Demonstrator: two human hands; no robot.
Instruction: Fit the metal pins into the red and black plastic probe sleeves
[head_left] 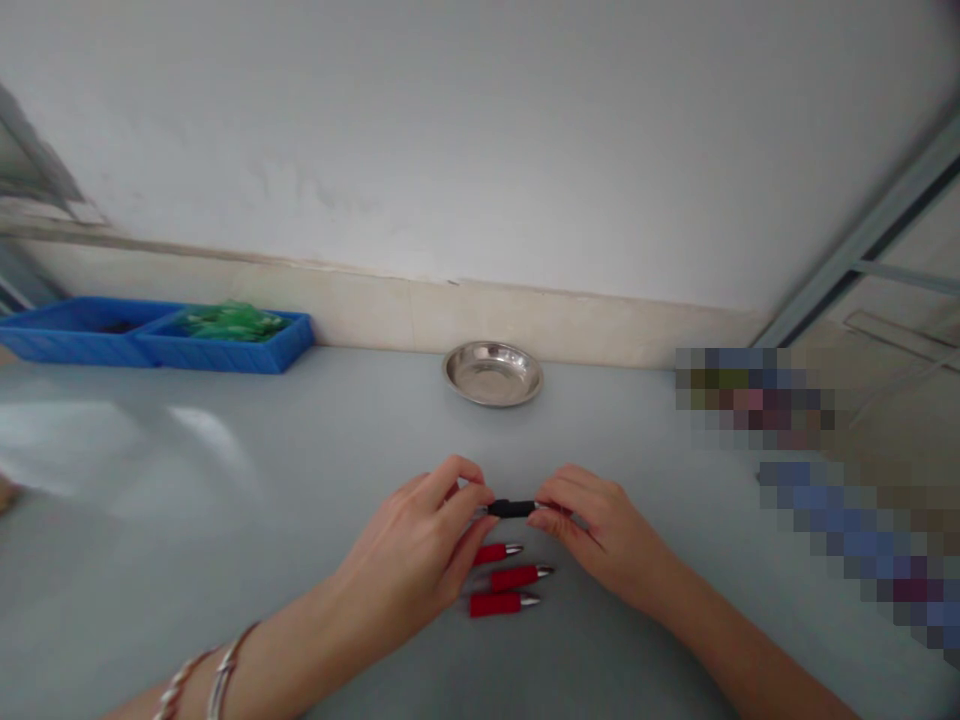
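Between my two hands, above the grey tabletop, is a pen with a black grip point(514, 509). My left hand point(431, 530) is closed around one end of it, thumb and fingers pinched together. At the other end, the fingertips of my right hand point(592, 520) pinch the silvery tip. Just below lie several red pen parts with silver tips, among them an upper one point(491, 554), a middle one point(516, 577) and a lower one point(495, 604). My left hand partly covers their left ends.
A round steel dish point(493, 376) stands near the wall. At the back left, a blue divided tray point(225, 355) holds green plastic wrapping point(236, 322) and something dark. Blurred-out patches cover the right side of the table point(360, 420).
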